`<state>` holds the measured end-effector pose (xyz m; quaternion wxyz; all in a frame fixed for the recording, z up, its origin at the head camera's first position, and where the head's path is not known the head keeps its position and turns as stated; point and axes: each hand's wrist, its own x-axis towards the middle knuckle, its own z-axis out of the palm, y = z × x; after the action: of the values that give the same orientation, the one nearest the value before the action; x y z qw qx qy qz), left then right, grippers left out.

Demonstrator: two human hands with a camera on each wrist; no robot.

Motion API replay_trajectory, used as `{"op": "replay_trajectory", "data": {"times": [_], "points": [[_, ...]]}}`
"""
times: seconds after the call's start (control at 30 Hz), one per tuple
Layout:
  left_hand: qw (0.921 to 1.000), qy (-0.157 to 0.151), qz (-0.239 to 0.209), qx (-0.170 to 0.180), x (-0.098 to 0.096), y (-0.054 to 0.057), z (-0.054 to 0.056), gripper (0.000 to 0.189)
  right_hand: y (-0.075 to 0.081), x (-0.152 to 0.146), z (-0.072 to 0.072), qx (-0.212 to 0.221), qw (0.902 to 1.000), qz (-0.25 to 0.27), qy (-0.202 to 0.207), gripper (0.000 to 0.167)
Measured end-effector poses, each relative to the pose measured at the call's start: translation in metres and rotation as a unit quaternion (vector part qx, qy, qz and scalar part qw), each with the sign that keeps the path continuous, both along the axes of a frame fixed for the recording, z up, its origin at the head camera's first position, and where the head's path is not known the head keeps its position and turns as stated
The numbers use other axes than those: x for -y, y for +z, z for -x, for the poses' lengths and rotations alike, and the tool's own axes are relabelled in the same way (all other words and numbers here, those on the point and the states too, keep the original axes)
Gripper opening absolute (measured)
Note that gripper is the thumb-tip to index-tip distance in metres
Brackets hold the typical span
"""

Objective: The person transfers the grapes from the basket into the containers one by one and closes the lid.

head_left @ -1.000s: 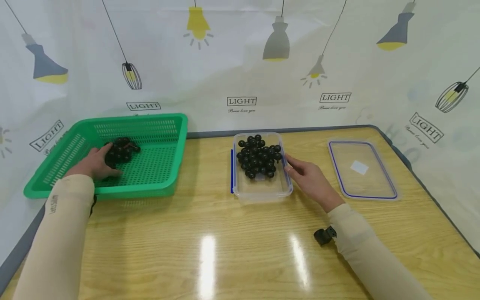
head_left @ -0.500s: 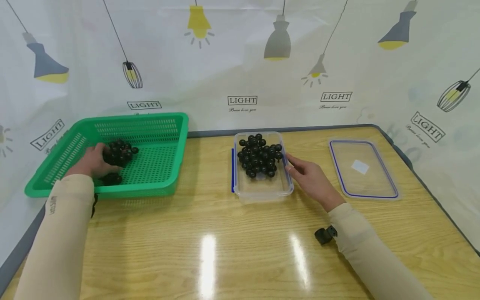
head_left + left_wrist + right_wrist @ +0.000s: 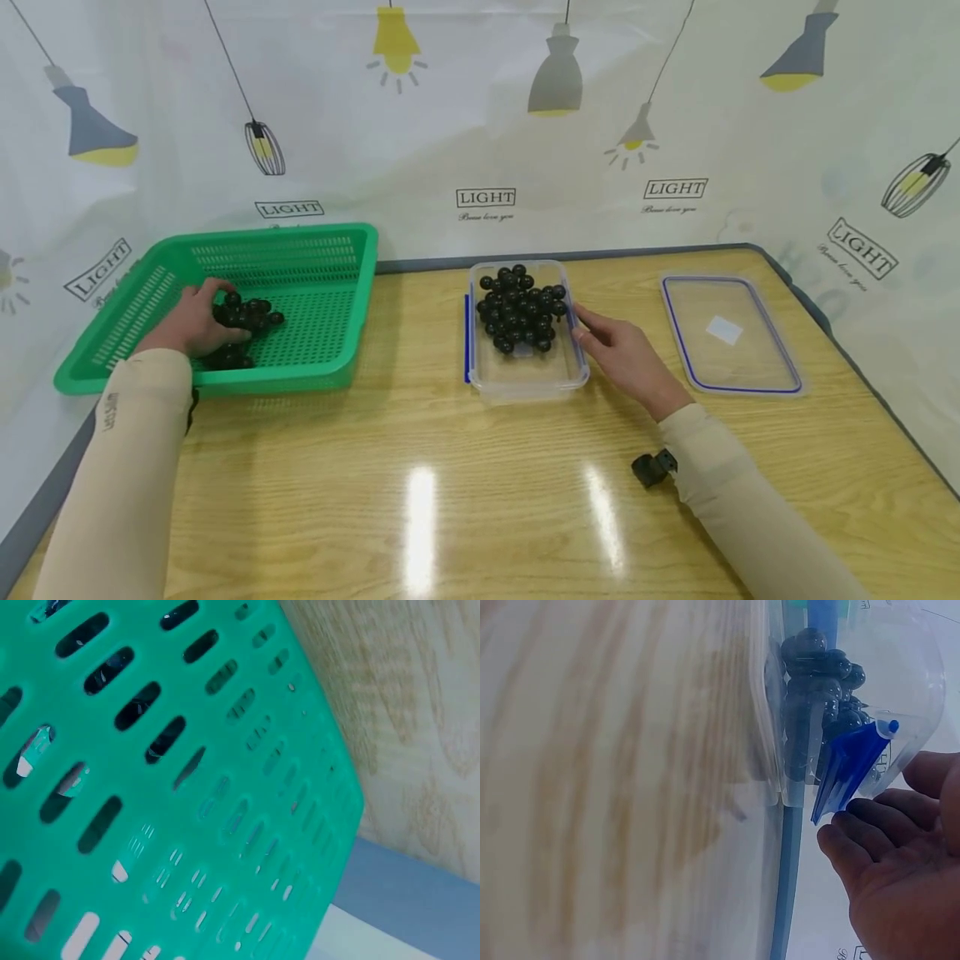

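Observation:
In the head view, my left hand (image 3: 197, 321) reaches into the green plastic basket (image 3: 315, 333), gripping a bunch of black grapes (image 3: 251, 317) between thumb and fingers. More dark grapes (image 3: 227, 358) lie below that hand. A clear food container (image 3: 498, 375) holds another bunch of black grapes (image 3: 520, 310). At its right side, my right hand (image 3: 630, 367) holds the edge with thumb and fingers. The right wrist view has the fingertips beside the container's blue side latch (image 3: 851, 769). Only the slotted basket wall (image 3: 187, 795) fills the left wrist view, so the left hand is hidden there.
A clear lid (image 3: 731, 337) with a blue seal and a white label lies on the wooden table (image 3: 337, 483), right of the container. Behind the table hangs a white sheet (image 3: 450, 108) printed with lamps. A small black device (image 3: 652, 468) sits at the right wrist.
My left hand first raises the grape bunch slightly inside the basket, then its fingers shift up along it and the bunch sits lower. My right hand keeps its place on the container.

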<state>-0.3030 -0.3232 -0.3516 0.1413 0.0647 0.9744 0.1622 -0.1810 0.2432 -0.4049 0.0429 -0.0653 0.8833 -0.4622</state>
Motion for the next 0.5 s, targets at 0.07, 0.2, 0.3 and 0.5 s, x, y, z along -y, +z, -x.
{"op": "replay_trajectory", "data": {"times": [0.07,0.2,0.3,0.5], "points": [[1.0000,-0.009,-0.002,-0.003,-0.0009,-0.0002,0.0012,0.073,0.0007,-0.0002,0.0001,0.001,1.0000,0.001,-0.002,0.056],[0.9998,-0.021,0.003,0.003,-0.0006,-0.0003,0.0033,0.075,0.0011,-0.0003,0.0000,0.002,1.0000,0.006,-0.003,0.056],[0.9996,-0.025,0.009,0.008,0.0004,-0.0011,0.0042,0.076,0.0012,-0.0003,-0.0002,0.003,0.9999,0.012,-0.002,0.056],[0.9996,-0.024,0.012,-0.002,0.0018,-0.0047,0.0030,0.062,0.0006,0.0003,0.0000,0.010,0.9998,0.019,-0.003,0.055]]}}
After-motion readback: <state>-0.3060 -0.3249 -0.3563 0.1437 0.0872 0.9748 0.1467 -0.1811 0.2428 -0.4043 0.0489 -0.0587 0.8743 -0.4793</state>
